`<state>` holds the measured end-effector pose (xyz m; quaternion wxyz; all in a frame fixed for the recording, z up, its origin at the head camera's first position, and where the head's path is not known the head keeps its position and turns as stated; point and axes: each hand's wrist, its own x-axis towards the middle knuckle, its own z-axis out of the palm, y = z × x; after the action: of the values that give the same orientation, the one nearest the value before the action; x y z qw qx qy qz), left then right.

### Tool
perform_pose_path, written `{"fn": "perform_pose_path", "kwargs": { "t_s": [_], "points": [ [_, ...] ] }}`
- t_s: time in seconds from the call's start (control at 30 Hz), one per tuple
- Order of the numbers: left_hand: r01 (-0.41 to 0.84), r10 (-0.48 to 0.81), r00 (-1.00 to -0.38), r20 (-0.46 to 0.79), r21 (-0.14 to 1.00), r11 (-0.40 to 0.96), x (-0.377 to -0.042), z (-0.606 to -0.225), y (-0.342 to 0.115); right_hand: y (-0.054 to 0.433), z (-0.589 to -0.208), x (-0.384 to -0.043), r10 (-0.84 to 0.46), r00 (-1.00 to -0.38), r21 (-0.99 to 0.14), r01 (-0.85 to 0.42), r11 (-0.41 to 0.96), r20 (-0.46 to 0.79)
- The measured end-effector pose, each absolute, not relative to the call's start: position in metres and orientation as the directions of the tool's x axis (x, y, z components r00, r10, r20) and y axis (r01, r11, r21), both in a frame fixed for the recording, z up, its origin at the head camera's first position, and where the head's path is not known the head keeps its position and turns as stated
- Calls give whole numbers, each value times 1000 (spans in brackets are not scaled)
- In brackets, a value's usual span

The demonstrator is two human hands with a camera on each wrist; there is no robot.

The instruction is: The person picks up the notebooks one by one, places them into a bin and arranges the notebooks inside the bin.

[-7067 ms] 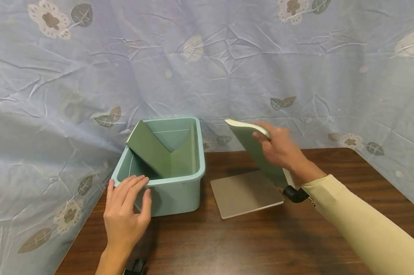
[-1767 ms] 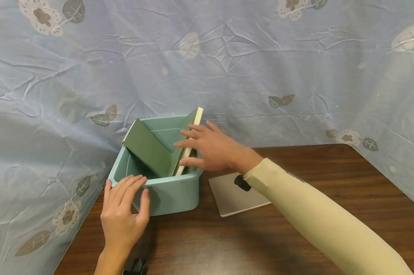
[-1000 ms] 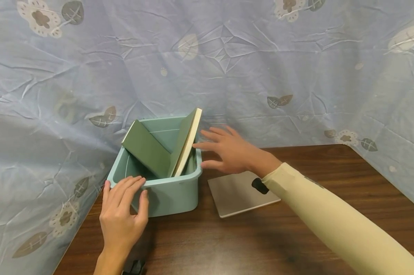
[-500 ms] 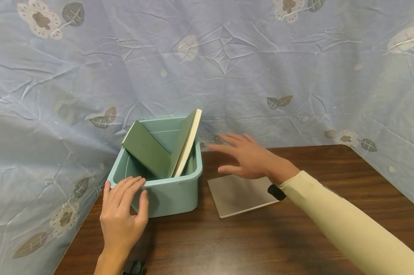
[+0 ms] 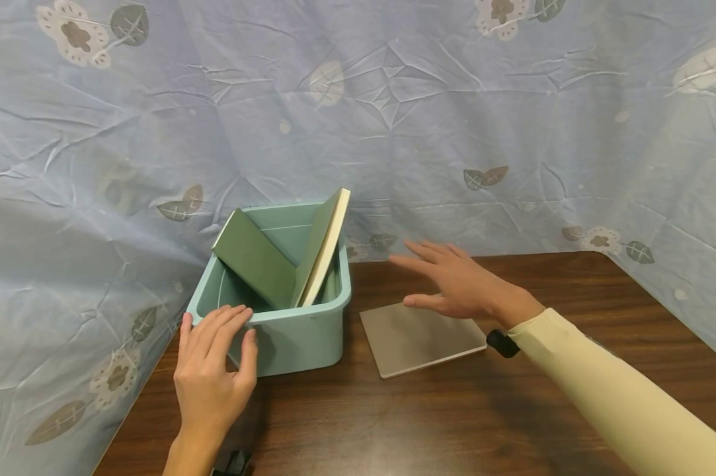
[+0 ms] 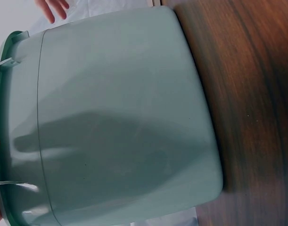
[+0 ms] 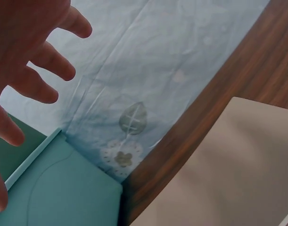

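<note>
In the head view my left hand (image 5: 215,370) rests its fingertips on the near left rim of a pale teal plastic bin (image 5: 298,344), with the thumb apart from the rim. Inside the bin, a green notebook (image 5: 256,258) leans left over the side. Another green notebook (image 5: 328,244) leans right, its cream page edge standing above the rim. My right hand (image 5: 453,281) hovers, fingers spread and holding nothing, over the far part of a taupe notebook (image 5: 423,340). That notebook lies flat right of the bin. The right wrist view shows the spread fingers (image 7: 45,94) beside the bin.
A dark wood-grain table (image 5: 358,423) carries the bin and the taupe notebook. Behind and to the left hangs a pale blue floral cloth (image 5: 393,165), close to the bin's far side. Black wrist camera mounts (image 5: 503,344) sit at the wrists.
The right hand brought a green notebook into the bin, let go of it, and has since drawn back right and toward me over the taupe notebook. The left hand stays at the rim.
</note>
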<state>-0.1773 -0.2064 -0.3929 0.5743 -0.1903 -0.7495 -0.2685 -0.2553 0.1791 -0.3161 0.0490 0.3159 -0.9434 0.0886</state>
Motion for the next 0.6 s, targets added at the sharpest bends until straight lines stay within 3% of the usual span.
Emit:
{"fn": "perform_pose_path", "kwargs": {
  "t_s": [0.6],
  "points": [
    [593,-22,-271,962,185,784,-177,-392,-207,188,-333,-251,-574,-812,-163,-584,795,109]
  ]
}}
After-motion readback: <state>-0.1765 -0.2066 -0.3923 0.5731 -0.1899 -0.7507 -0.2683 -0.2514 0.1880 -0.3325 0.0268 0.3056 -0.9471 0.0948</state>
